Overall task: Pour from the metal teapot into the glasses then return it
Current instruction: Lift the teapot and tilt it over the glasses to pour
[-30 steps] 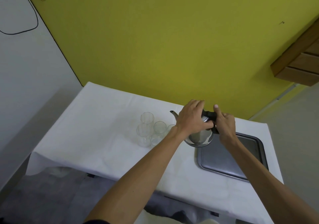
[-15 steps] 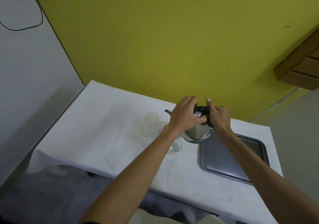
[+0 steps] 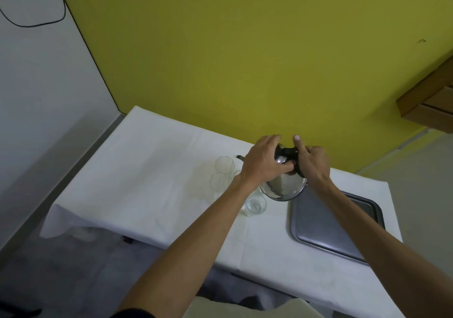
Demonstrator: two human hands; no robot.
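Yellow-green wall (image 3: pixel 245 60) straight ahead of me, meeting a white wall (image 3: pixel 36 84) at left. White-covered table (image 3: pixel 159 170) against it. Wooden unit (image 3: pixel 431 101) upper right, possibly drawers. Grey floor (image 3: pixel 49 281) below.

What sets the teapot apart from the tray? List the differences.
The metal teapot is rounded, shiny and tilted in the air; the tray is flat, dull grey and lies on the table. The left hand and right hand grip the teapot; nothing touches the tray. Both look metallic.
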